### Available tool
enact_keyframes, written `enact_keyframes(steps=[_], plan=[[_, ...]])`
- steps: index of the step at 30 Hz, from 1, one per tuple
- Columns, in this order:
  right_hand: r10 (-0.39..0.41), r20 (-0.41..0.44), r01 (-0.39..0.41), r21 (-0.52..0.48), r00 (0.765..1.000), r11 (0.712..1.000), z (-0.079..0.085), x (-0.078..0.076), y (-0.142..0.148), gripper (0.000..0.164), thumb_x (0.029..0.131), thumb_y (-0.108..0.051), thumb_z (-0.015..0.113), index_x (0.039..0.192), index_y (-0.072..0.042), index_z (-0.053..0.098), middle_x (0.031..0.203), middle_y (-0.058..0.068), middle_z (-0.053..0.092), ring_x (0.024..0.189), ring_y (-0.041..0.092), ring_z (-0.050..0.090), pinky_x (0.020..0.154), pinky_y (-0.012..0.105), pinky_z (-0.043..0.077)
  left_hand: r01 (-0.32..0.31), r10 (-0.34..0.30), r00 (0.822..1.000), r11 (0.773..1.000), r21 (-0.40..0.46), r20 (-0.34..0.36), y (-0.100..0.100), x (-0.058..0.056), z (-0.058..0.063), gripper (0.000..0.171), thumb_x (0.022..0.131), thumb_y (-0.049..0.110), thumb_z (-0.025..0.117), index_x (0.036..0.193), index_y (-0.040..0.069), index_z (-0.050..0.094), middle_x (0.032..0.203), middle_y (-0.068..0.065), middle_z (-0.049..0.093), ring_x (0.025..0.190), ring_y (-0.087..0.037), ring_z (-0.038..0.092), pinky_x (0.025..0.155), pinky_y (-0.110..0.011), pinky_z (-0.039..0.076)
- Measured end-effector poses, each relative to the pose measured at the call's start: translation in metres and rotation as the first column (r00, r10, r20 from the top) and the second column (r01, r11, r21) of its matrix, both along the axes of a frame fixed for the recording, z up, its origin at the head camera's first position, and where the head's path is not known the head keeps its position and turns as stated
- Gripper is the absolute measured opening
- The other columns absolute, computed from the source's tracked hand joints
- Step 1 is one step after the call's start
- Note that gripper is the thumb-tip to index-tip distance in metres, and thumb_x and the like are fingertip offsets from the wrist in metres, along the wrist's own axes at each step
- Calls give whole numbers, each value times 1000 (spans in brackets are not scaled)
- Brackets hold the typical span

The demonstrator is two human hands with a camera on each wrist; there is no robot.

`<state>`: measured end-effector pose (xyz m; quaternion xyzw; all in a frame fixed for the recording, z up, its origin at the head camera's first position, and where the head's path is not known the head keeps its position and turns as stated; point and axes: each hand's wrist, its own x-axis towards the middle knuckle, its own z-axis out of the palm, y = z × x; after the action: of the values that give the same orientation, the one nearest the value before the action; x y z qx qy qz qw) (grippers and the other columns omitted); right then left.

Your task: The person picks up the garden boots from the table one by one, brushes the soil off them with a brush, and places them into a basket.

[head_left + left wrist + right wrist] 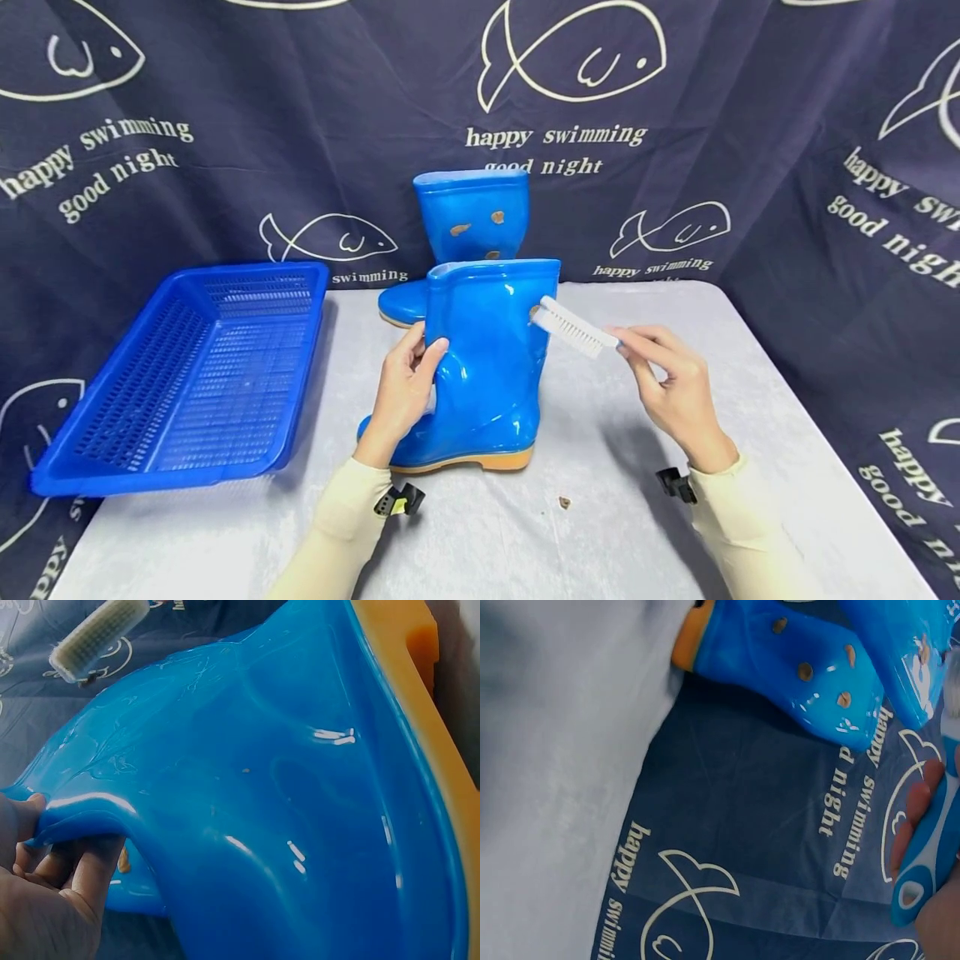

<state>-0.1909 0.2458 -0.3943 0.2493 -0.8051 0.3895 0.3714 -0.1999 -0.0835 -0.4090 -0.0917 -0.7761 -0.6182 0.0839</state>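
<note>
A blue rain boot [487,358] with a tan sole stands upright on the table, toe to the left. My left hand [405,379] grips the front of its shaft; in the left wrist view the thumb and fingers [97,870] pinch the shiny wall. In my right hand [678,396] is a scrub brush [573,327], held by its blue-and-white handle [930,844]. The white bristles lie at the shaft's back edge, beside a brown mud spot [534,313]. Behind stands a second blue boot [472,208] bearing several brown spots.
A blue perforated basket [142,375] sits at the table's left. A small brown crumb [564,502] lies on the pale tabletop [600,550] in front of the near boot. A dark fabric [360,158] printed with fish and lettering hangs behind and at both sides.
</note>
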Motion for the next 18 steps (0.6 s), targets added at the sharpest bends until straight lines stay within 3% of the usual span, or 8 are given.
enact_keyframes(steps=[6, 11, 15, 18], plan=[[-51, -16, 52, 15, 999, 999, 4, -5, 1, 35, 82, 14, 72, 108, -8, 79, 94, 12, 73, 95, -2, 59, 87, 9, 43, 9, -9, 1000, 1000, 11, 13, 2, 1, 1, 24, 106, 25, 53, 122, 11, 61, 79, -10, 57, 73, -14, 57, 66, -21, 46], [-10, -7, 11, 89, 1000, 996, -2, -1, -1, 36, 82, 13, 72, 108, -10, 79, 93, 9, 72, 91, 6, 59, 85, 9, 42, 5, -5, 1000, 1000, 5, -3, 2, -1, -1, 20, 105, 26, 54, 113, 9, 61, 74, -4, 50, 70, -13, 55, 64, -21, 44], [-2, -20, 3, 40, 1000, 999, 3, 1, -2, 25, 88, 5, 69, 108, -7, 79, 95, 12, 73, 91, 7, 62, 86, 8, 43, -1, 1, 1000, 1000, 3, -17, 1, -3, -1, 18, 105, 27, 54, 105, 9, 58, 71, -1, 41, 66, -14, 50, 62, -21, 40], [-38, -41, 38, -12, 998, 999, 11, -2, -3, 25, 87, 8, 70, 106, -4, 79, 94, 16, 73, 94, -2, 61, 87, 7, 43, 1, -1, 1000, 1000, 6, -15, 0, -4, 0, 18, 105, 26, 54, 104, 9, 58, 72, -1, 41, 66, -14, 49, 63, -22, 39]])
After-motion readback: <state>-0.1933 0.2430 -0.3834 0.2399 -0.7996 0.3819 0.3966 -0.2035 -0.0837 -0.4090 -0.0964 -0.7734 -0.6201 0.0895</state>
